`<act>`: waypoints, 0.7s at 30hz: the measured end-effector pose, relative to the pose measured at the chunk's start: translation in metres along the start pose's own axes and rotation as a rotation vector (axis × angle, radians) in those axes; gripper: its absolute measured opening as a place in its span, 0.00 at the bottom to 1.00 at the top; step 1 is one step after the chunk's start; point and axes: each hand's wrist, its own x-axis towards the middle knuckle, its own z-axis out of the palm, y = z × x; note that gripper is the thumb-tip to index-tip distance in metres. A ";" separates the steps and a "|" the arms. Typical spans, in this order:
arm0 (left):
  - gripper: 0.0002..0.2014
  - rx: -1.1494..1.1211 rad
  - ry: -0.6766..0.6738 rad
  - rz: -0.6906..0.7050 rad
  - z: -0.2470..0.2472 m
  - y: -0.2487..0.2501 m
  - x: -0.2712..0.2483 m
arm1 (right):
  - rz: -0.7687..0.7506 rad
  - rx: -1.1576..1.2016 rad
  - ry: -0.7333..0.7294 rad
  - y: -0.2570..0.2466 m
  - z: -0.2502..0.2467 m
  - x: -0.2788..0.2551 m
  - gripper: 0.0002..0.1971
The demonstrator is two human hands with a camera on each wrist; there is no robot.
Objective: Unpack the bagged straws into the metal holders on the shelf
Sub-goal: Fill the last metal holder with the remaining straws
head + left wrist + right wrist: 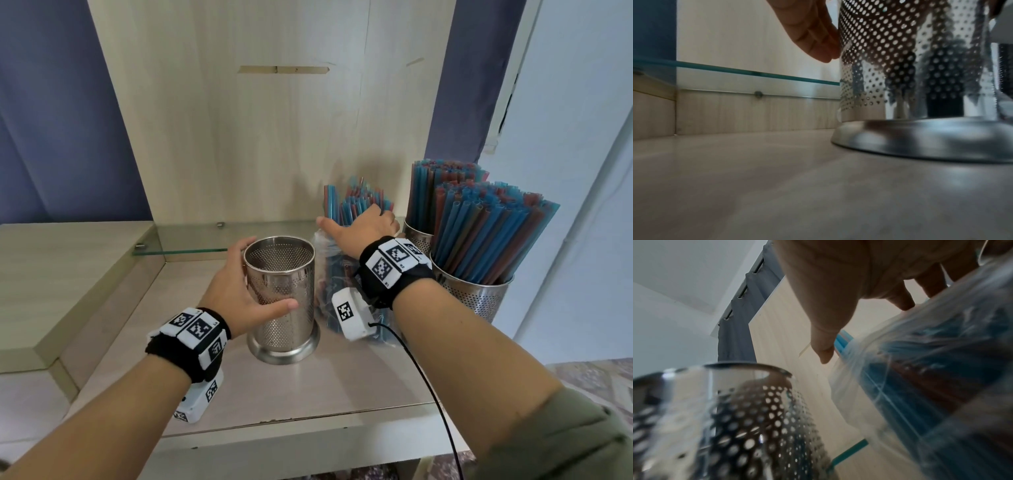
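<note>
Two holders already full, so we've got our left hand point(239, 294) wrapped round the empty holder point(281, 294), while our right hand point(363, 228) clutches the upright bagged straws point(334, 274) standing just right of it.

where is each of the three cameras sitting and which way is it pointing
Head: worn high, looks forward and down at the shelf; shows both forearms, the left hand round the empty holder, the right hand on the bagged straws.
Left wrist: low by the shelf surface, looks along it at the empty holder's base; shows left fingers.
Right wrist: under the hand, looks up past the bagged straws at the back panel; shows the right palm and thumb.
All three views share the empty holder.
</note>
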 end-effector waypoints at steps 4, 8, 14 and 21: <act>0.64 -0.021 -0.017 0.030 -0.001 0.000 0.001 | 0.008 -0.019 0.025 -0.007 0.001 0.005 0.59; 0.60 -0.014 -0.027 0.033 -0.001 -0.001 0.002 | 0.033 -0.040 0.061 -0.007 0.005 0.016 0.58; 0.57 0.037 -0.016 0.032 -0.001 -0.004 0.003 | 0.028 -0.055 0.095 -0.004 0.004 0.029 0.46; 0.57 0.070 -0.015 0.006 0.000 -0.005 0.004 | 0.036 -0.083 0.080 -0.011 -0.005 0.033 0.33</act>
